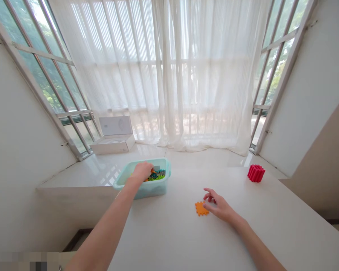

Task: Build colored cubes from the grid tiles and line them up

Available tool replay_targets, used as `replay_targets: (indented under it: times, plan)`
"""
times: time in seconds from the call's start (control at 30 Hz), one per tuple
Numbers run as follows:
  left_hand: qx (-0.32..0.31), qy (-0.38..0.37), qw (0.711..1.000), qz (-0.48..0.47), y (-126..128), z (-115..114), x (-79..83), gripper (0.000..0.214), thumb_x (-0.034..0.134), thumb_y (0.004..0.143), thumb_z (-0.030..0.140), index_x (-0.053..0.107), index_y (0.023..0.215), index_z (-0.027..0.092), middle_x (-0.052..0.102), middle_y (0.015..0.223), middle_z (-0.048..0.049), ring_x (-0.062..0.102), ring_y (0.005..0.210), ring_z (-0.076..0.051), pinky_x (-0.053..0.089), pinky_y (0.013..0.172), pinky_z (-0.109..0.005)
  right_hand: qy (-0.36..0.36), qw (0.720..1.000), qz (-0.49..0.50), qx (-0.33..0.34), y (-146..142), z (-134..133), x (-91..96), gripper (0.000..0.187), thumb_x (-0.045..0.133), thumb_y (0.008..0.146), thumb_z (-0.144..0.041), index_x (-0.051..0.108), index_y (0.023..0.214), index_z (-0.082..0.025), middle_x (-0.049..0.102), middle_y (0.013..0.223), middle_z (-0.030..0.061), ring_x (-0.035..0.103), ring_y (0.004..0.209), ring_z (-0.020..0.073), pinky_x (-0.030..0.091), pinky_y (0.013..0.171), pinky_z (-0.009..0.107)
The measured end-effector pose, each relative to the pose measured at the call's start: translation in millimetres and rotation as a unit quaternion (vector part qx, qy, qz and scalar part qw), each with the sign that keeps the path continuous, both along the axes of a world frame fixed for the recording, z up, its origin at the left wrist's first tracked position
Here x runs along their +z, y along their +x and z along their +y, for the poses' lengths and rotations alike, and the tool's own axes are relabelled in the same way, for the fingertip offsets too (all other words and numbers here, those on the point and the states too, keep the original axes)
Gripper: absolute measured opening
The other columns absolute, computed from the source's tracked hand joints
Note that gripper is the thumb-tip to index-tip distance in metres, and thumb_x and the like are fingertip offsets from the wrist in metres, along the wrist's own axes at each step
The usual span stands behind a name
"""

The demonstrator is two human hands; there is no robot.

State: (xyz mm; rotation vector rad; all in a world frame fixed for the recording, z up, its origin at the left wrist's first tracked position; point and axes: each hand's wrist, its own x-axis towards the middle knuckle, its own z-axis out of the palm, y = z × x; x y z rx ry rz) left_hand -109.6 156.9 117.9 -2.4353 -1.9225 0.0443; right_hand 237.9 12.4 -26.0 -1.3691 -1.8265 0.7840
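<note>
My left hand [142,171] reaches down into a pale mint-green plastic bin [151,191], its fingers closed and partly hidden. Orange plastic [153,171] shows at its fingertips, though its full shape is covered. In the bin lie small toothed pieces, lime green [157,178] and dark teal or grey. On the white tabletop, a flat orange square piece with notched edges [201,209] lies to the right of the bin. My right hand [216,206] is beside it, fingers apart and thumb over its right edge; whether the thumb touches it I cannot tell.
A red stack of notched pieces [256,173] stands at the right of the table [180,241]. An open white box [113,145] sits at the back left by the window. Sheer white curtains [169,75] hang behind, with walls on both sides.
</note>
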Motion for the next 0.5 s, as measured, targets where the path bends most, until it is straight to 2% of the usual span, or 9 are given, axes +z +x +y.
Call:
replay_targets:
  times: [0.17, 0.37, 0.43, 0.5]
  plan:
    - [-0.005, 0.067, 0.997, 0.025, 0, -1, -3.0, 0.03, 0.046, 0.088, 0.025, 0.075, 0.099, 0.022, 0.07, 0.101, -0.0156, 0.062, 0.101, -0.031, 0.043, 0.085, -0.037, -0.017, 1.0, -0.005, 0.005, 0, -1, 4.8, 0.051, 0.06, 0.085, -0.038, 0.043, 0.131, -0.025, 0.064, 0.104, 0.0049, 0.06, 0.092, 0.0195, 0.05, 0.087, 0.035]
    - [-0.014, 0.081, 0.996, 0.024, 2, -6, -5.2, 0.02, 0.059, 0.083, 0.035, 0.077, 0.088, 0.025, 0.073, 0.088, -0.0084, 0.064, 0.084, -0.025, 0.043, 0.07, -0.029, -0.016, 1.0, -0.011, 0.006, 0, -4, 10.6, 0.049, 0.061, 0.085, -0.038, 0.045, 0.13, -0.025, 0.065, 0.104, 0.0049, 0.059, 0.091, 0.0192, 0.049, 0.087, 0.035]
    - [-0.014, 0.109, 0.994, 0.02, 4, -8, -4.7, 0.023, 0.056, 0.087, 0.034, 0.076, 0.084, 0.022, 0.073, 0.087, -0.0097, 0.063, 0.089, -0.026, 0.043, 0.071, -0.03, -0.014, 1.0, -0.021, 0.004, 1, -4, 10.0, 0.049, 0.061, 0.085, -0.038, 0.045, 0.13, -0.025, 0.066, 0.104, 0.005, 0.059, 0.091, 0.0195, 0.049, 0.087, 0.036]
    - [-0.007, 0.15, 0.989, 0.014, 6, -11, -3.5, 0.029, 0.048, 0.093, 0.03, 0.074, 0.088, 0.019, 0.072, 0.094, -0.013, 0.06, 0.098, -0.029, 0.043, 0.075, -0.033, -0.015, 0.999, -0.029, 0.004, 2, -3, 8.2, 0.05, 0.061, 0.086, -0.039, 0.045, 0.131, -0.025, 0.066, 0.105, 0.005, 0.059, 0.092, 0.0198, 0.049, 0.087, 0.037]
